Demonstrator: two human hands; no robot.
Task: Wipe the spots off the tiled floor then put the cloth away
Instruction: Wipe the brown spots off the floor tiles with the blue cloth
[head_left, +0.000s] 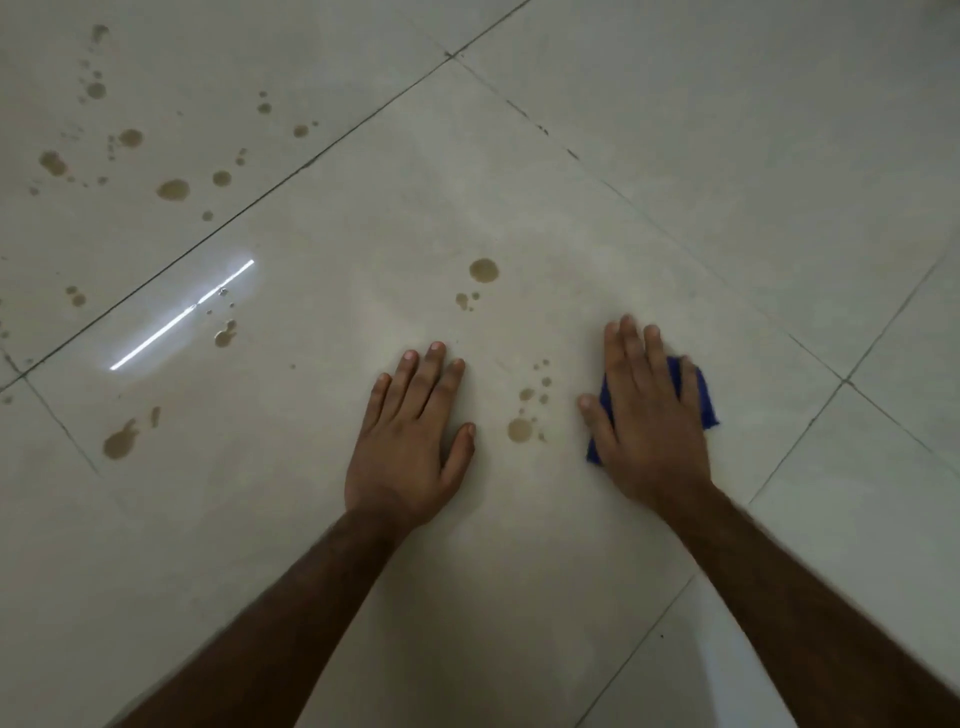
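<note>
Right of centre, cloth: a small blue soft fabric cloth (696, 395) is pressed flat on the pale glossy tiled floor (727, 182), mostly hidden under the right hand (649, 421); only its right edge and a lower left corner are seen.
Right grip: the fingers are laid out nearly straight over the cloth, so nothing is pinched or curled round; the cloth is held by downward pressure alone.
Left grip: the left hand (410, 441) is spread flat on the bare tile at centre, fingers straight, with nothing held; it is judged to be a support.
Spots: a cluster of brown liquid spots (519, 428) lies between the two hands, near but apart from the cloth; more spots (483, 270) are seen above centre, and many more (171, 189) at upper left and lower left.
Handling: the cloth is judged light, limp and easily bunched, sliding readily on the shiny tile; even palm pressure is called for while wiping.
Hold for putting away: any edge or a gathered middle could be pinched; no fragile part is expected.
Progress: most spots remain unwiped.
</note>
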